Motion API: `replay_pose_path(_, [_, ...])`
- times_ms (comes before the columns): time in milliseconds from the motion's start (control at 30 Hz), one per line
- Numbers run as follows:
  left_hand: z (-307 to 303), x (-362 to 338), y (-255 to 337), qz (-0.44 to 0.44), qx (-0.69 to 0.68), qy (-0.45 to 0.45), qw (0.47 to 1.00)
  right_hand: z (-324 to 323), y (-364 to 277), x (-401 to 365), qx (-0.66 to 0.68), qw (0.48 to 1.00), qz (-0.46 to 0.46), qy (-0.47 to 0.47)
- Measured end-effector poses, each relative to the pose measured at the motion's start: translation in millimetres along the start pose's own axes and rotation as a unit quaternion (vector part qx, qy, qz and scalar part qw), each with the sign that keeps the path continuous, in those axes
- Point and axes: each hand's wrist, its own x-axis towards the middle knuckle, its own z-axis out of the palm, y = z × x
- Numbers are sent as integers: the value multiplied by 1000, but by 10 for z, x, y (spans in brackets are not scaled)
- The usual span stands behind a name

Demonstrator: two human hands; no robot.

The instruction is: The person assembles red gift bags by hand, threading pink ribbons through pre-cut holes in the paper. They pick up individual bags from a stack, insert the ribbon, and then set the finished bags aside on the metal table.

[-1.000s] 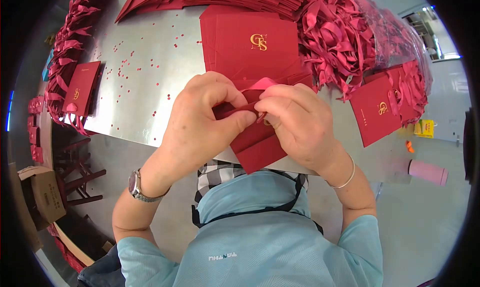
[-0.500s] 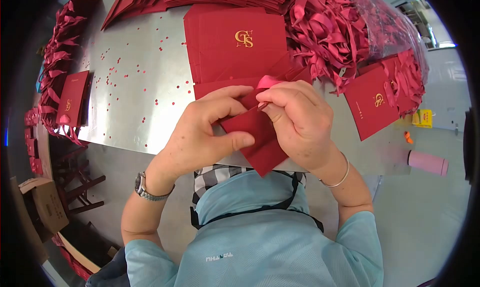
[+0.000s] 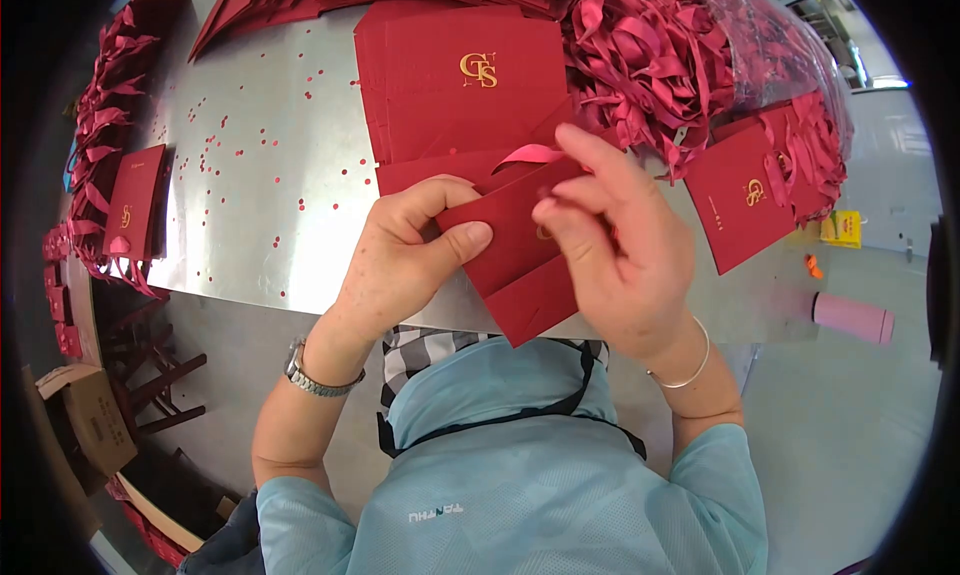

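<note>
A red paper bag (image 3: 505, 265) is tilted over the table's near edge, close to my body. My left hand (image 3: 410, 245) grips its left end, thumb on the front face and fingers behind. In front of the bag's right part is my right hand (image 3: 625, 245), slightly blurred, its fingers apart and nothing seen in them. It covers most of the gold print on that bag. A loop of pink ribbon (image 3: 530, 155) shows behind the bag's upper edge. Just beyond lies a stack of flat red bags (image 3: 470, 105) with a gold monogram.
A heap of dark pink ribbons (image 3: 645, 65) and clear plastic lies at the back right. Finished-looking bags with ribbons (image 3: 745, 195) lie right, others (image 3: 135, 205) left. Red paper dots are scattered over the metal table (image 3: 260, 95). A pink bottle (image 3: 852, 318) is at right.
My right hand has let go of the ribbon and bag edge, and its fingers have spread. The bag has turned so more of its front shows, still in my left hand.
</note>
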Motion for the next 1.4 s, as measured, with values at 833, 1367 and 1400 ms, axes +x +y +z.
replay_pose_path(833, [160,-136,117,130,242,87,957,163,116,-74,-169,975,0,-147])
replay_pose_path(1367, [160,-118,293,225,428,34,875,121,-221,155,-314,909,-81,-263])
replay_pose_path(1400, [157,-113,292,228,426,32,875,133,-210,139,-329,901,-74,-272])
